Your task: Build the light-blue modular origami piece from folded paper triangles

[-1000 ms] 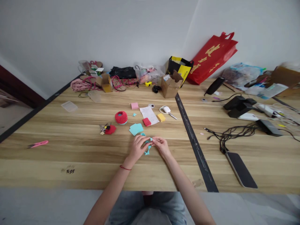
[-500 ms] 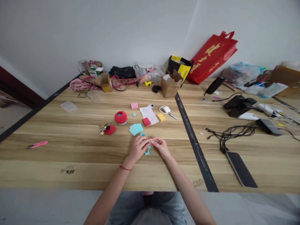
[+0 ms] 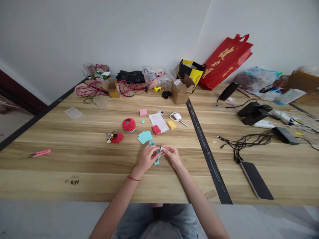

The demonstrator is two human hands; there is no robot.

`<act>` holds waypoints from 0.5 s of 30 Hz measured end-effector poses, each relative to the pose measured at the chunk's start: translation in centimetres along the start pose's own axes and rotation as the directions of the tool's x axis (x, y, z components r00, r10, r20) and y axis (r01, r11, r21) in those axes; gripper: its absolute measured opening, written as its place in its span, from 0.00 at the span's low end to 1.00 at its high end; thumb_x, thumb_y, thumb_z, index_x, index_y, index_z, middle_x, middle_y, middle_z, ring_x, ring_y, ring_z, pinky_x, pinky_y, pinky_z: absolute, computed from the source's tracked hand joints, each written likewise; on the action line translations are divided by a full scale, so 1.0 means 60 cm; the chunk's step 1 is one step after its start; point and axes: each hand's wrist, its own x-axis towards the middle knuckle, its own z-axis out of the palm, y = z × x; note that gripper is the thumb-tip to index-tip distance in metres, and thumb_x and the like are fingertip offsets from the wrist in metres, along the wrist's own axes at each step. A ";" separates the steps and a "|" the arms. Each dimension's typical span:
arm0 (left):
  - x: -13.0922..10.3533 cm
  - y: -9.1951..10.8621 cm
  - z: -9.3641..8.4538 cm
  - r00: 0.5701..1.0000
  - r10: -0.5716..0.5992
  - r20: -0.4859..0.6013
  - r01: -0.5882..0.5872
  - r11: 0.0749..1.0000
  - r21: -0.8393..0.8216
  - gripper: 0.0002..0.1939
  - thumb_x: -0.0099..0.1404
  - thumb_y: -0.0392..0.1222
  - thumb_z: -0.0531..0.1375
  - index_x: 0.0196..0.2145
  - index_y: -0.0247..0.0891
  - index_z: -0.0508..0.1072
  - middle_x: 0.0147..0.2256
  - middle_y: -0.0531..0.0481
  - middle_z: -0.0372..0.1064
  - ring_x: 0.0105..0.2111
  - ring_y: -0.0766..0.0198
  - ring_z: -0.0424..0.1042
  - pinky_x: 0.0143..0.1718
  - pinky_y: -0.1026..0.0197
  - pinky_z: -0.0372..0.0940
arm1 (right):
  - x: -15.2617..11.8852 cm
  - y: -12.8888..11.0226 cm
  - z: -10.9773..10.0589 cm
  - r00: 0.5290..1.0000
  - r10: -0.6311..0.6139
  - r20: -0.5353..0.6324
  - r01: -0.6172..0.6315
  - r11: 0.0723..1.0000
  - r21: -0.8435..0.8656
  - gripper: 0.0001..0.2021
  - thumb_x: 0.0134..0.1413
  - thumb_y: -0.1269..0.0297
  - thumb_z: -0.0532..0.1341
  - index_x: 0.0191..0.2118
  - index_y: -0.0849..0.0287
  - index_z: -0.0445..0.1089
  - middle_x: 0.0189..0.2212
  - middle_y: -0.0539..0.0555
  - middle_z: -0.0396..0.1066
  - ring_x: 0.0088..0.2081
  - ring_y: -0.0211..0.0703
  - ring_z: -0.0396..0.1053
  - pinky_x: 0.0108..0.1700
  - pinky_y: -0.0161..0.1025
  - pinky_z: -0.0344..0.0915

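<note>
Close together at the near middle of the table, my left hand (image 3: pixel 146 157) and my right hand (image 3: pixel 172 155) have their fingertips closed on a small light-blue folded paper piece (image 3: pixel 161 149). Most of that piece is hidden by the fingers. Beneath and behind the hands lie more turquoise folded paper pieces (image 3: pixel 157 162), partly covered by my left hand. Just beyond is a fanned stack of turquoise paper sheets (image 3: pixel 144 137). A round red object made of folded paper (image 3: pixel 129 125), with a blue base, stands further to the left.
Red (image 3: pixel 156 129), yellow (image 3: pixel 171 124) and pink paper pads (image 3: pixel 143 112) lie around a white sheet (image 3: pixel 160 121). Scissors (image 3: pixel 183 123) rest behind; pink-handled snips (image 3: pixel 41 153) lie far left. Black cables (image 3: pixel 249 139) and a dark flat device (image 3: pixel 258 181) occupy the right side.
My fingers have shifted slightly around the small paper piece, and more of its pale point now shows upright between them. A bit of red now shows beneath my left fingers.
</note>
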 end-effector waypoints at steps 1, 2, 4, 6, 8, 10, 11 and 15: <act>-0.001 -0.001 0.000 1.000 0.002 -0.008 -0.002 1.000 -0.002 0.08 0.64 0.41 0.57 0.41 0.41 0.72 0.38 0.46 0.73 0.40 0.59 0.71 0.44 0.52 0.67 | 0.000 -0.001 0.001 1.000 0.000 0.000 0.000 1.000 -0.001 0.12 0.36 0.59 0.72 0.30 0.57 0.77 0.25 0.51 0.77 0.24 0.38 0.71 0.30 0.36 0.68; -0.001 -0.002 0.001 1.000 0.004 -0.016 -0.004 1.000 -0.004 0.07 0.64 0.41 0.57 0.40 0.41 0.72 0.37 0.46 0.73 0.39 0.59 0.71 0.44 0.52 0.67 | 0.000 -0.001 0.002 1.000 0.000 0.000 0.000 1.000 0.001 0.12 0.35 0.60 0.72 0.29 0.57 0.77 0.25 0.51 0.77 0.24 0.38 0.70 0.30 0.36 0.68; -0.002 -0.004 0.000 0.999 0.015 -0.036 -0.016 1.000 -0.012 0.06 0.65 0.40 0.57 0.38 0.41 0.73 0.36 0.47 0.74 0.38 0.60 0.72 0.43 0.53 0.67 | -0.002 -0.003 0.003 1.000 0.007 -0.001 -0.007 1.000 0.013 0.12 0.34 0.59 0.72 0.29 0.57 0.77 0.24 0.51 0.77 0.24 0.38 0.70 0.31 0.37 0.68; -0.002 -0.005 0.000 0.998 0.037 -0.060 -0.038 0.999 -0.021 0.06 0.66 0.39 0.56 0.36 0.41 0.73 0.35 0.47 0.74 0.38 0.61 0.72 0.42 0.53 0.68 | -0.003 -0.005 0.004 1.000 0.030 0.007 -0.031 0.999 0.031 0.12 0.34 0.59 0.72 0.29 0.58 0.77 0.22 0.50 0.76 0.23 0.38 0.69 0.31 0.37 0.68; -0.002 -0.005 -0.001 0.994 0.062 -0.085 -0.064 0.998 -0.017 0.07 0.66 0.38 0.55 0.36 0.40 0.73 0.35 0.48 0.75 0.37 0.61 0.73 0.42 0.54 0.68 | -0.005 -0.006 0.004 0.997 0.066 0.030 -0.067 0.997 0.047 0.13 0.33 0.58 0.73 0.27 0.58 0.77 0.20 0.50 0.75 0.21 0.36 0.68 0.29 0.36 0.67; -0.001 -0.003 -0.001 0.990 0.096 -0.102 -0.097 0.995 -0.006 0.07 0.66 0.37 0.55 0.36 0.39 0.73 0.35 0.48 0.75 0.37 0.62 0.73 0.42 0.54 0.69 | -0.006 -0.006 0.004 0.993 0.107 0.058 -0.110 0.992 0.060 0.13 0.33 0.57 0.73 0.25 0.59 0.76 0.18 0.49 0.74 0.20 0.35 0.67 0.27 0.34 0.66; -0.001 -0.002 -0.001 0.987 0.118 -0.110 -0.119 0.993 -0.004 0.07 0.66 0.36 0.55 0.36 0.39 0.73 0.35 0.48 0.75 0.37 0.62 0.74 0.41 0.55 0.69 | -0.007 -0.005 0.003 0.990 0.125 0.070 -0.130 0.989 0.067 0.13 0.33 0.57 0.73 0.24 0.60 0.76 0.18 0.49 0.73 0.19 0.34 0.67 0.26 0.34 0.66; 0.000 0.002 0.003 0.974 0.171 -0.149 -0.177 0.984 -0.026 0.06 0.65 0.33 0.56 0.36 0.37 0.73 0.34 0.47 0.76 0.37 0.63 0.74 0.40 0.57 0.70 | -0.007 -0.002 0.000 0.979 0.177 0.097 -0.186 0.978 0.093 0.13 0.33 0.57 0.73 0.24 0.61 0.75 0.18 0.50 0.73 0.18 0.33 0.67 0.25 0.31 0.65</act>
